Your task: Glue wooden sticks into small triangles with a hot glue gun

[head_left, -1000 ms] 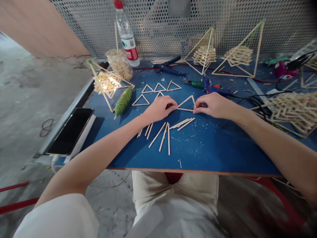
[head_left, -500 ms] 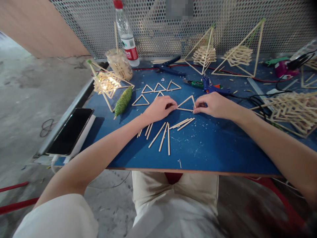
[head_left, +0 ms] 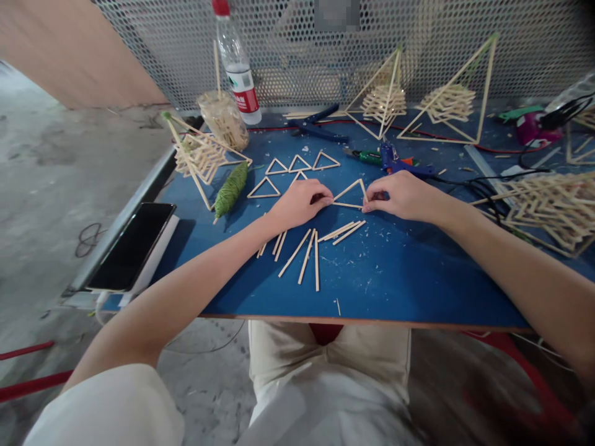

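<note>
Between my two hands lies a triangle of thin wooden sticks (head_left: 348,205) on the blue tabletop. My left hand (head_left: 304,201) pinches its left corner, fingers closed. At the lower right corner, the fingertips of my right hand (head_left: 393,195) are closed on the same triangle. Loose wooden sticks (head_left: 317,263) lie fanned out just below, some partly under my left forearm. Beyond my left hand are several finished-looking stick triangles (head_left: 326,161), one partly covered by that hand. A blue glue gun (head_left: 393,162) rests behind my right hand.
On the left are a phone (head_left: 134,244), a green yarn bundle (head_left: 231,189), a jar of sticks (head_left: 223,121) and a water bottle (head_left: 242,80). Blue pliers (head_left: 318,127) and stick pyramids (head_left: 446,105) stand toward the mesh panel (head_left: 283,56). Black cables (head_left: 483,189) run on the right.
Both hands and the triangle stay in place. The lights glowing in the stick pyramid at left have gone dark.
</note>
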A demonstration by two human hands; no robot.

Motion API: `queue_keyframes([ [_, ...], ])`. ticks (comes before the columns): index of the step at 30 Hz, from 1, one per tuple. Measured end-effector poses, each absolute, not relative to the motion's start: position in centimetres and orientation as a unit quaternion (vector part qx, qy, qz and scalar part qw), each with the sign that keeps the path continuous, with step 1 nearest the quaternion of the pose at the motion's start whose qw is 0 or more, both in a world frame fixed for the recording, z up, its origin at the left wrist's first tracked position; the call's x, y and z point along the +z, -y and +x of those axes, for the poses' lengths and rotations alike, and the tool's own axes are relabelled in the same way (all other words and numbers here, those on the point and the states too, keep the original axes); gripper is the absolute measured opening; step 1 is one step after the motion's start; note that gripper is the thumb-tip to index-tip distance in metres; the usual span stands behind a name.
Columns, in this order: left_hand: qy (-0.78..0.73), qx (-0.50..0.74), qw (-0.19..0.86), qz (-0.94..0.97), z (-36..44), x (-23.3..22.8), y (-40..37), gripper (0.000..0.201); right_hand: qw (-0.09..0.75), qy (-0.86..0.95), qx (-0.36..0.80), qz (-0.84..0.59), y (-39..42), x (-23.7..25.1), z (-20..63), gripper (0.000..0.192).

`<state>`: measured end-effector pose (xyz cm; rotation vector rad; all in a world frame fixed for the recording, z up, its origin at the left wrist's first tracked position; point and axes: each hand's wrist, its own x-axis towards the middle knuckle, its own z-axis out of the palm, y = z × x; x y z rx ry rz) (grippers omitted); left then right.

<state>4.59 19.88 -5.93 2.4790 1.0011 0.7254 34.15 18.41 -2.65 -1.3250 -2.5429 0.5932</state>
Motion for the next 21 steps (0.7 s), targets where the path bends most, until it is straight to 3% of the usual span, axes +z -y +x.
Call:
queue_keyframes([
  [21,-0.345,0.273,0.186,0.879,4.54,-6.29,-20.1,0.017,0.098,0.864,0.187,-0.456,-18.54,-2.65,34.03,0.035],
])
